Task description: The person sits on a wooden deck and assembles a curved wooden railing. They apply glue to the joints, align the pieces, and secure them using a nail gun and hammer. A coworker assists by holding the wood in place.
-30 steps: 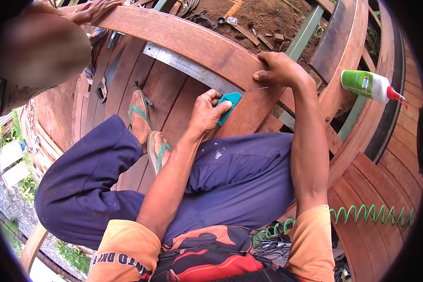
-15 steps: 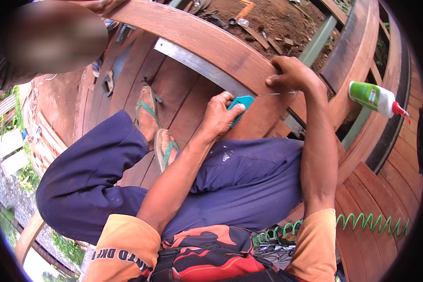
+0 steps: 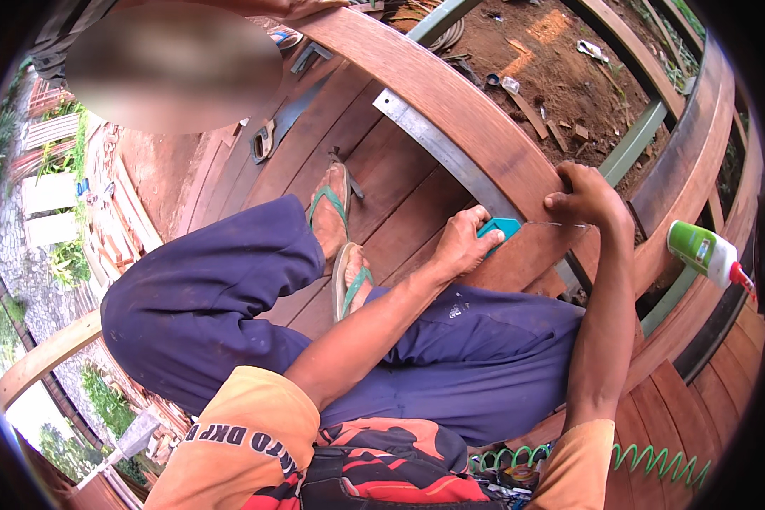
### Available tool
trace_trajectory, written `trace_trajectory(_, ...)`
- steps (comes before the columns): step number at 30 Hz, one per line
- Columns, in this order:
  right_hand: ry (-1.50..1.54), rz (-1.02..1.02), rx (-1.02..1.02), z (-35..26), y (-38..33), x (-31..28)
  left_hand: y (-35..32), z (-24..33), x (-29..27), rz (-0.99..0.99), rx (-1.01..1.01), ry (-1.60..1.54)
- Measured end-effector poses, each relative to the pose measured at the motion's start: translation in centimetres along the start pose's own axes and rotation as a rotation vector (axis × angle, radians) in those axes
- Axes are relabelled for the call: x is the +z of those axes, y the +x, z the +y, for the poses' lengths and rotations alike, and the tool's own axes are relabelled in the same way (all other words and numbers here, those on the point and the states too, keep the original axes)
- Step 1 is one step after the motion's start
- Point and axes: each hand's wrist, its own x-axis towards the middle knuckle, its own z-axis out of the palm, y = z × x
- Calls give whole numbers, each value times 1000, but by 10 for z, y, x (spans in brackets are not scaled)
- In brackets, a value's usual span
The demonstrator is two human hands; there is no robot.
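Observation:
My left hand [image 3: 465,246] is closed round the teal handle [image 3: 499,229] of a tool. From there a long flat metal blade [image 3: 438,140], with a hole at its far end, runs along the inner edge of a curved wooden board [image 3: 450,102]. Whether the tool is a saw or a square, I cannot tell. Over the near end of the curved board my right hand [image 3: 588,197] is bent, with thumb and fingers gripping its edge. A second wooden piece [image 3: 518,255] meets that end at a thin seam.
A green-and-white glue bottle [image 3: 703,252] with a red nozzle lies on a curved rail at right. Another person's hand [image 3: 310,8] touches the board's far end. A handsaw [image 3: 265,140] rests on the decking. Behind my right arm runs a coiled green hose [image 3: 654,459].
The view has shifted, so the scene sits further right and lower. Both hands keep their holds on the teal-handled tool and the board.

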Motion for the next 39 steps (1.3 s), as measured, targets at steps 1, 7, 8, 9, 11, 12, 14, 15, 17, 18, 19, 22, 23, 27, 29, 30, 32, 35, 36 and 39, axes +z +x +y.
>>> trace_trajectory(1,3,0,-6,1,1,-1,0,-1,-1,2,9,5)
trace_trajectory(7,-91,-40,8,9,9,4,2,-9,-1,-68,-24,-188)
trace_trajectory(8,-56,-41,13,5,8,-1,3,-9,-2,-100,-91,-207)
trace_trajectory(9,-58,-29,37,8,6,1,2,2,-6,-106,-104,-177)
trace_trajectory(11,-58,-4,63,5,4,4,3,9,-8,-122,-108,-129)
trace_trajectory(12,-70,-26,90,-1,2,-1,6,8,-9,-132,-100,-111)
trace_trajectory(14,-21,-33,118,-2,1,-2,5,8,-10,-140,-100,-100)
trace_trajectory(15,-15,-42,112,0,2,-1,5,10,-9,-139,-109,-106)
trace_trajectory(17,-8,-58,103,2,4,-2,4,10,-9,-136,-116,-117)
trace_trajectory(18,-5,-66,106,1,4,-2,4,9,-9,-134,-115,-122)
trace_trajectory(19,-2,-73,110,-1,5,-1,4,8,-9,-133,-114,-127)
trace_trajectory(22,-13,-76,119,-4,4,-2,3,6,-10,-141,-144,-164)
trace_trajectory(23,-16,-72,118,-4,4,-2,3,6,-9,-140,-139,-174)
trace_trajectory(27,-23,-39,117,2,5,2,3,7,-9,-142,-117,-171)
trace_trajectory(29,-18,-29,121,2,5,4,4,7,-10,-139,-104,-135)
trace_trajectory(30,-18,-28,118,2,5,4,4,6,-9,-133,-98,-110)
trace_trajectory(32,-20,-30,110,2,5,3,4,5,-8,-123,-94,-99)
trace_trajectory(35,-32,-56,121,1,4,-2,4,7,-6,-109,-93,-109)
trace_trajectory(36,-35,-67,124,-1,4,-2,5,7,-5,-114,-102,-107)
trace_trajectory(39,-53,-24,63,10,8,3,4,6,-3,-85,-76,-168)
